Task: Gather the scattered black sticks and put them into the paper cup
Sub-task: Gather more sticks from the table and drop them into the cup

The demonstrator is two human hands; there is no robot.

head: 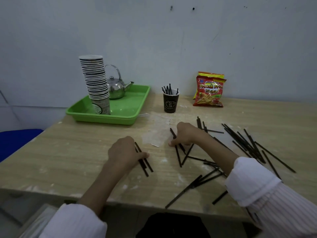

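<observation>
Several black sticks (247,143) lie scattered over the right half of the wooden table (68,160). A dark paper cup (170,103) stands at the back centre with several sticks upright in it. My left hand (123,152) grips a small bundle of sticks (145,164) low over the table near its middle. My right hand (183,134) rests on the table a little further back and pinches a stick (172,133), with more sticks lying under and beside it.
A green tray (130,107) at the back left holds a tall stack of paper cups (96,83) and a metal kettle (116,88). A red snack bag (209,91) leans on the wall at the back right. A blue seat (15,140) sits left of the table.
</observation>
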